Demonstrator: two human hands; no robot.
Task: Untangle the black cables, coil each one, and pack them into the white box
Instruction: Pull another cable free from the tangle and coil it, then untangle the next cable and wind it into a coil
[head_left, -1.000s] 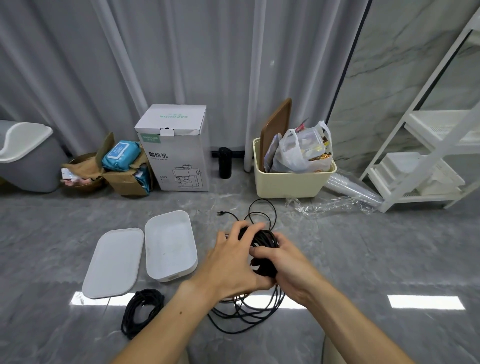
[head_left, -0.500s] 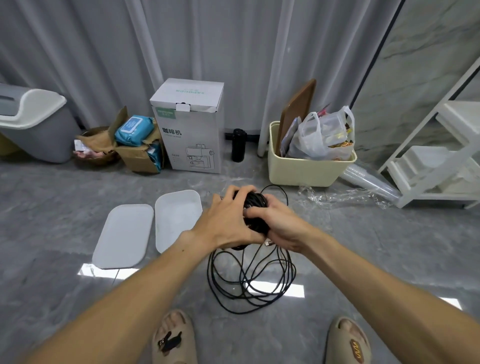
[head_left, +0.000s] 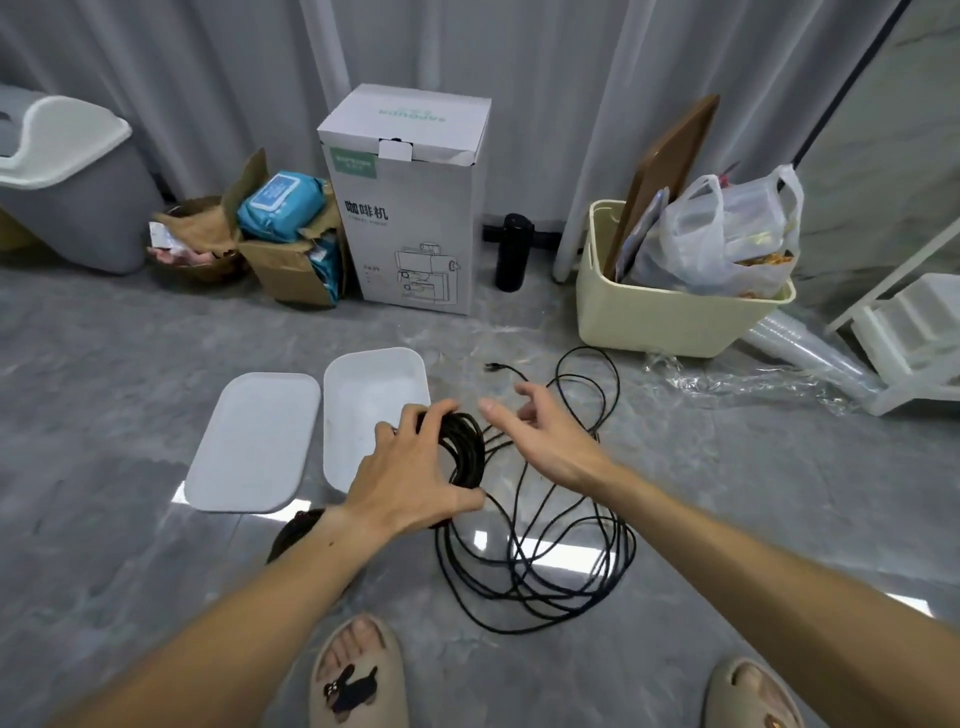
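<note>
My left hand (head_left: 415, 467) grips the coiled black cable (head_left: 464, 448) right beside the white box (head_left: 363, 395) on the floor. My right hand (head_left: 540, 441) hovers open just right of the coil, loose cable loops (head_left: 545, 561) below it.

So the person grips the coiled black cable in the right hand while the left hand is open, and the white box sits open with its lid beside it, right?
Not quite: the head view shows the hands swapped. The left hand grips the coiled black cable, and the right hand is open. The white box does sit open with its lid beside it.
</note>
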